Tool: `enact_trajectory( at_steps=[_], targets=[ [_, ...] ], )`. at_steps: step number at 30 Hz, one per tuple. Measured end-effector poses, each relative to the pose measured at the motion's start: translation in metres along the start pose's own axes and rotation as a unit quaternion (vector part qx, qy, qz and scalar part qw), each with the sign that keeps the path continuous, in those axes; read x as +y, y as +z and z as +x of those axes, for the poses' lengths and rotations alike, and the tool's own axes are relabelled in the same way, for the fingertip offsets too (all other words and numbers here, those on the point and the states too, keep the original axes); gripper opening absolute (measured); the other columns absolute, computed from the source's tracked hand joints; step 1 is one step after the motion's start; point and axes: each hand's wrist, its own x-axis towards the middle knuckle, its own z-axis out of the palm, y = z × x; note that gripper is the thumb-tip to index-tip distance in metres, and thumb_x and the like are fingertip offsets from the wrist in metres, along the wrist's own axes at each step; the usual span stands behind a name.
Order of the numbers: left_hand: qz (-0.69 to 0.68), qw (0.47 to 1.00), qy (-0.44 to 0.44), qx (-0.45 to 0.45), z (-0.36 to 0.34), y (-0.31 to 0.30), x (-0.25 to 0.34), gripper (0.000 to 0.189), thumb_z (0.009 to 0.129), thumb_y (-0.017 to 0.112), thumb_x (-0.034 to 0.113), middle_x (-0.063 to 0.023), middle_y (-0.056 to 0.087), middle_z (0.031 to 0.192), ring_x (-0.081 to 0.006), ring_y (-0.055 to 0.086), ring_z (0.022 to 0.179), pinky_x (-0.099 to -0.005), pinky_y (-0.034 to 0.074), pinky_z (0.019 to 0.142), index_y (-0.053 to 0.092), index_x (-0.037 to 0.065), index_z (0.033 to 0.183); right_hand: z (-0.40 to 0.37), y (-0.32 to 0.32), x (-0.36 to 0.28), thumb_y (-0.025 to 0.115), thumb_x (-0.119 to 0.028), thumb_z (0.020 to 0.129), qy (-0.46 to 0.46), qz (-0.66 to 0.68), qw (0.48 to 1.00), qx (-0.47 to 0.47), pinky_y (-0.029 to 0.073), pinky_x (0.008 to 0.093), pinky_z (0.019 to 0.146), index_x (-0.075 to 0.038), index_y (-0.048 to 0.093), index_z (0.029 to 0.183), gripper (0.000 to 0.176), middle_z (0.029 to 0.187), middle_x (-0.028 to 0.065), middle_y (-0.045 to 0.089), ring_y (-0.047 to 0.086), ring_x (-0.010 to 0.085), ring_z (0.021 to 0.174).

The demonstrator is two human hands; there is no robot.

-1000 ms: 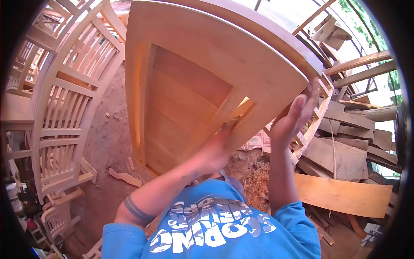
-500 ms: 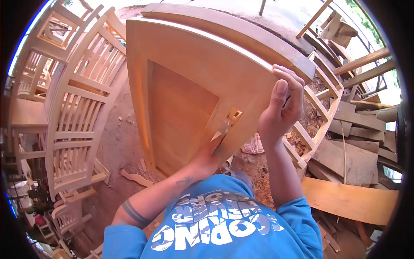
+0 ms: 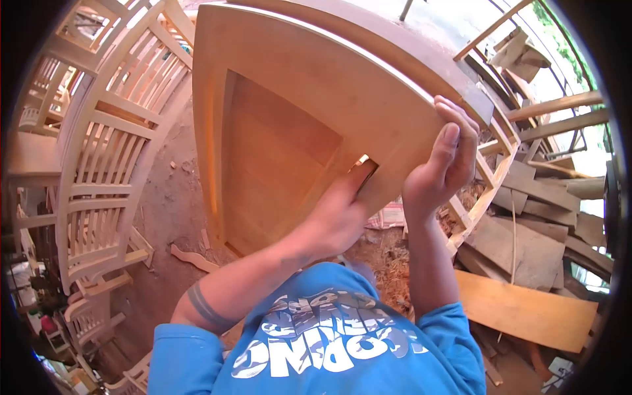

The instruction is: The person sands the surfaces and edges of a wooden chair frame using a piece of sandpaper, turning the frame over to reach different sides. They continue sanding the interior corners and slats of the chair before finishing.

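Note:
A large wooden panel (image 3: 289, 49) with a recessed section stands tilted in front of my body. My right hand (image 3: 441, 161) is wrapped over its right edge, thumb towards me. My left hand (image 3: 339, 214) is at the small rectangular cutout (image 3: 368, 172) in the panel's lower right part. Its fingers are pressed together round something brown that reaches into the slot; what it is cannot be made out. A second thick wooden piece (image 3: 395, 49) lies behind the panel's far edge.
Slatted wooden frames (image 3: 108, 155) stand at the left. On the right are a ladder-like frame (image 3: 490, 201), stacked boards (image 3: 526, 247) and a smooth orange-brown board (image 3: 526, 309). A wavy wood offcut (image 3: 194, 259) and shavings (image 3: 388, 260) lie on the ground.
My left hand has moved up and right to the cutout, where a pale pointed piece showed before. My right hand and the panel's right edge appear slightly further right.

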Motion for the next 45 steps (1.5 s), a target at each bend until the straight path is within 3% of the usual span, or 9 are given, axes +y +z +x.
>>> enact_trajectory(
  at_steps=[4, 9, 15, 19, 23, 25, 34, 40, 45],
  targets=[
    [0.065, 0.996, -0.037, 0.042, -0.014, 0.006, -0.111, 0.056, 0.081, 0.038, -0.007, -0.0221, 0.057, 0.128, -0.0309, 0.051, 0.125, -0.0344, 0.037, 0.104, 0.047, 0.001, 0.135, -0.001, -0.001, 0.004, 0.043, -0.009, 0.097, -0.004, 0.005, 1.000, -0.003, 0.046, 0.0339, 0.089, 0.003, 0.062, 0.102, 0.022, 0.105, 0.0147, 0.062, 0.059, 0.0226, 0.102],
    [0.052, 0.998, 0.025, 0.024, -0.002, 0.004, 0.008, 0.041, 0.092, 0.044, 0.003, -0.0218, 0.060, 0.121, -0.0311, 0.057, 0.117, -0.0393, 0.042, 0.098, 0.051, 0.002, 0.132, -0.004, 0.000, -0.001, 0.042, -0.006, 0.097, 0.036, 0.019, 0.999, 0.016, 0.046, 0.0308, 0.088, 0.003, 0.062, 0.104, 0.023, 0.106, 0.0127, 0.062, 0.059, 0.0183, 0.101],
    [0.078, 0.990, 0.020, 0.115, -0.035, 0.006, -0.130, 0.045, 0.087, 0.042, 0.003, -0.0198, 0.064, 0.112, -0.0234, 0.061, 0.105, -0.0355, 0.048, 0.086, 0.050, 0.001, 0.132, -0.006, 0.002, -0.001, 0.041, -0.005, 0.097, 0.039, 0.006, 0.999, 0.012, 0.046, 0.0292, 0.086, 0.002, 0.062, 0.106, 0.024, 0.108, 0.0110, 0.062, 0.059, 0.0161, 0.100],
    [-0.027, 0.997, 0.060, -0.037, 0.004, 0.001, -0.005, 0.046, 0.092, 0.050, 0.013, -0.0216, 0.061, 0.119, -0.0298, 0.059, 0.108, -0.0380, 0.044, 0.093, 0.046, 0.001, 0.136, -0.006, 0.000, -0.003, 0.041, -0.005, 0.098, 0.057, -0.015, 0.998, 0.018, 0.047, 0.0289, 0.086, 0.003, 0.062, 0.107, 0.024, 0.109, 0.0109, 0.063, 0.060, 0.0154, 0.099],
    [0.100, 0.973, 0.165, 0.129, -0.016, 0.011, -0.119, 0.044, 0.094, 0.051, 0.018, -0.0201, 0.061, 0.119, -0.0310, 0.058, 0.110, -0.0386, 0.043, 0.094, 0.048, 0.001, 0.134, -0.006, 0.004, -0.005, 0.042, -0.007, 0.098, 0.051, 0.010, 0.998, 0.021, 0.048, 0.0287, 0.087, 0.004, 0.061, 0.109, 0.024, 0.109, 0.0126, 0.064, 0.061, 0.0157, 0.098],
    [0.035, 0.993, -0.013, 0.109, -0.043, 0.012, -0.204, 0.043, 0.093, 0.052, 0.017, -0.0202, 0.061, 0.121, -0.0312, 0.058, 0.111, -0.0391, 0.043, 0.095, 0.049, -0.001, 0.132, -0.005, 0.006, -0.006, 0.042, -0.006, 0.097, 0.068, 0.019, 0.997, 0.028, 0.048, 0.0287, 0.087, 0.004, 0.061, 0.109, 0.024, 0.109, 0.0132, 0.065, 0.061, 0.0161, 0.098],
    [0.011, 0.978, 0.179, 0.108, -0.003, 0.024, -0.088, 0.041, 0.091, 0.055, 0.013, -0.0206, 0.058, 0.126, -0.0329, 0.055, 0.118, -0.0397, 0.041, 0.099, 0.050, 0.002, 0.131, -0.005, -0.001, -0.003, 0.038, -0.007, 0.097, 0.048, -0.018, 0.998, 0.024, 0.049, 0.0311, 0.088, 0.005, 0.062, 0.106, 0.028, 0.108, 0.0143, 0.065, 0.061, 0.0187, 0.099],
    [-0.013, 0.998, -0.033, -0.042, -0.037, -0.015, -0.154, 0.050, 0.088, 0.053, 0.008, -0.0235, 0.058, 0.125, -0.0349, 0.053, 0.122, -0.0410, 0.040, 0.100, 0.045, 0.004, 0.137, -0.004, 0.004, -0.002, 0.034, -0.012, 0.099, 0.062, -0.033, 0.997, 0.019, 0.050, 0.0340, 0.092, 0.005, 0.061, 0.107, 0.033, 0.111, 0.0156, 0.063, 0.061, 0.0226, 0.103],
    [0.001, 0.979, 0.174, 0.103, -0.012, 0.013, -0.080, 0.054, 0.080, 0.051, -0.002, -0.0258, 0.055, 0.127, -0.0364, 0.053, 0.122, -0.0440, 0.041, 0.100, 0.046, 0.001, 0.133, -0.002, 0.007, -0.002, 0.036, -0.010, 0.098, 0.080, 0.005, 0.996, 0.036, 0.051, 0.0343, 0.087, 0.006, 0.060, 0.107, 0.030, 0.109, 0.0156, 0.063, 0.061, 0.0219, 0.100]
  ],
)
